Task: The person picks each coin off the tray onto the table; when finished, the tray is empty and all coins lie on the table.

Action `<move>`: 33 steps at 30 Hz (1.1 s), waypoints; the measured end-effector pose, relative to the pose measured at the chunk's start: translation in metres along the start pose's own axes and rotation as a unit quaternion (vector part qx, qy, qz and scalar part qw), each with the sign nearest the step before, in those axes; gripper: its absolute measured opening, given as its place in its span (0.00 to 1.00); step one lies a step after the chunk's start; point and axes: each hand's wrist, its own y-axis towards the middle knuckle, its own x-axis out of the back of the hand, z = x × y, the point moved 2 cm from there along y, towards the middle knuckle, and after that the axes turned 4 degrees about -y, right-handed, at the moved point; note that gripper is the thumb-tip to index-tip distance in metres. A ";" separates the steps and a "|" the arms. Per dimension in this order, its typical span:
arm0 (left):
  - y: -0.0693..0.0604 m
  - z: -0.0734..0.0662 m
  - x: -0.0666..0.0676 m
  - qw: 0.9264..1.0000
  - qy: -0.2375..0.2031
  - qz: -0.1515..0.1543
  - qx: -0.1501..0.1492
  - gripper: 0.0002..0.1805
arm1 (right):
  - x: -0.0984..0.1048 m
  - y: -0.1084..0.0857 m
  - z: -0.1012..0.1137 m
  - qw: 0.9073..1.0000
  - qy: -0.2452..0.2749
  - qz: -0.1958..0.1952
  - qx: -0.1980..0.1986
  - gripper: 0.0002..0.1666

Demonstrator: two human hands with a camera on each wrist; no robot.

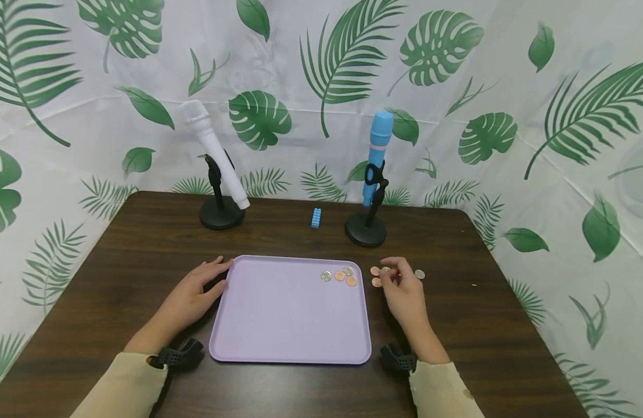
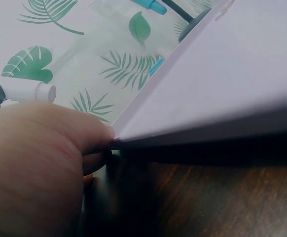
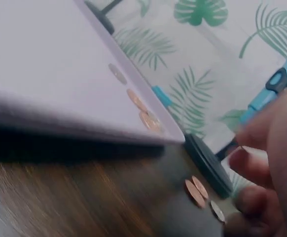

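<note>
A lilac tray [image 1: 292,313] lies on the dark table, with several copper and silver coins [image 1: 339,276] near its far right corner. My left hand [image 1: 196,293] rests at the tray's left edge, its fingertips touching the rim near the far left corner; the left wrist view shows the thumb [image 2: 96,133] against that corner. Right of the tray, my right hand [image 1: 405,293] hovers low over more loose coins [image 1: 376,283], fingers bent downward. In the right wrist view its thumb and fingers stand apart, and no coin shows between them. The hand partly hides those coins.
Behind the tray, a white microphone [image 1: 216,151] leans on a black stand [image 1: 222,213] at left. A blue microphone [image 1: 377,151] is held by another stand [image 1: 365,229] at right. Between them lies a small blue studded block [image 1: 316,217]. A leaf-print cloth [image 1: 279,52] hangs behind the table.
</note>
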 end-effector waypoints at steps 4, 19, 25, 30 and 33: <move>0.001 0.002 -0.001 1.000 -0.002 -0.003 -0.004 0.31 | -0.012 -0.006 0.005 0.995 0.015 0.083 0.049 0.09; 0.001 0.006 -0.003 1.000 -0.001 -0.010 -0.020 0.30 | -0.023 -0.012 0.016 0.981 -0.085 0.164 0.062 0.13; -0.001 0.007 -0.005 1.000 -0.006 -0.014 -0.012 0.30 | -0.024 -0.012 0.018 0.975 -0.119 0.177 0.059 0.14; 0.000 0.005 -0.003 1.000 0.001 -0.013 -0.013 0.31 | -0.025 -0.013 0.019 0.974 -0.121 0.188 0.032 0.13; 0.000 0.005 -0.001 1.000 0.004 -0.012 -0.011 0.31 | -0.025 -0.013 0.020 0.976 -0.109 0.189 0.028 0.11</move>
